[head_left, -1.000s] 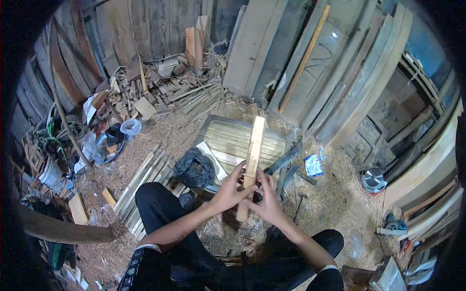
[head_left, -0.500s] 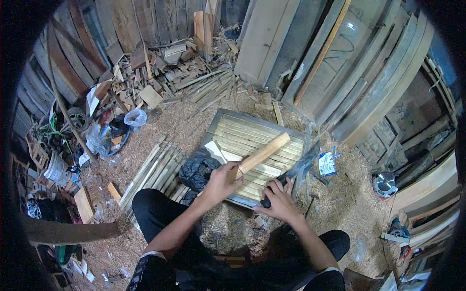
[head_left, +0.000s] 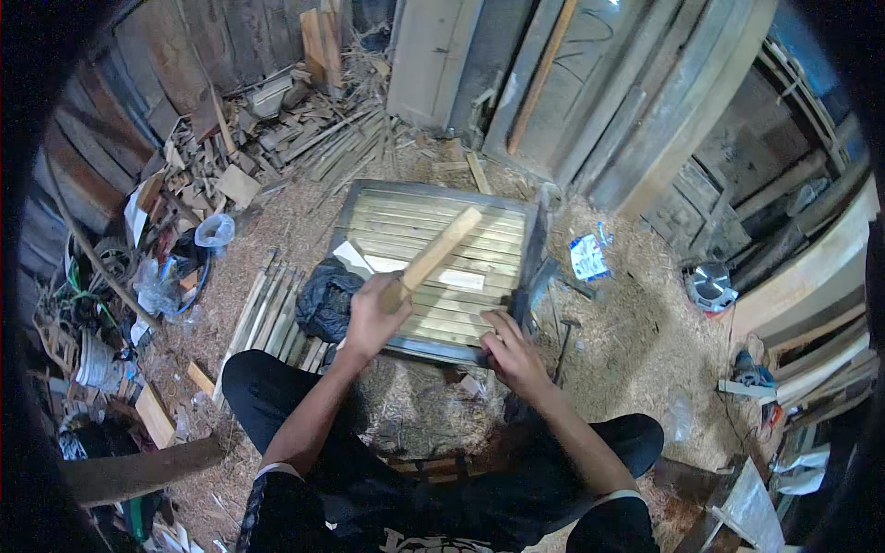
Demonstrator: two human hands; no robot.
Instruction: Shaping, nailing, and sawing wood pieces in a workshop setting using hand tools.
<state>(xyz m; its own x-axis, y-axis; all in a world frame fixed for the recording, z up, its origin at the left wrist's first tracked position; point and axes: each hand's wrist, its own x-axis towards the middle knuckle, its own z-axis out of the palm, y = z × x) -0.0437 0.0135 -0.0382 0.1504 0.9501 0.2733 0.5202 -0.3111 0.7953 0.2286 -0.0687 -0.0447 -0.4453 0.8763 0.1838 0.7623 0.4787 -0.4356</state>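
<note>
at my far left a white bucket (head_left: 97,361) sits among clutter, then a row of thin wooden strips (head_left: 261,318) lies on the shavings, with a black plastic bag (head_left: 325,300) just beside it. my left hand (head_left: 376,315) is closed around the lower end of a wooden bar (head_left: 444,247), which slants up and rightward above the slatted panel (head_left: 396,223). a pale flat piece (head_left: 463,278) lies on those slats. my right hand (head_left: 516,358), fingers bent, is at the panel's near right corner; i cannot tell whether it grips anything. farther right are a hammer (head_left: 563,352), a blue-and-white packet (head_left: 588,257) and a round metal blade (head_left: 710,287).
</note>
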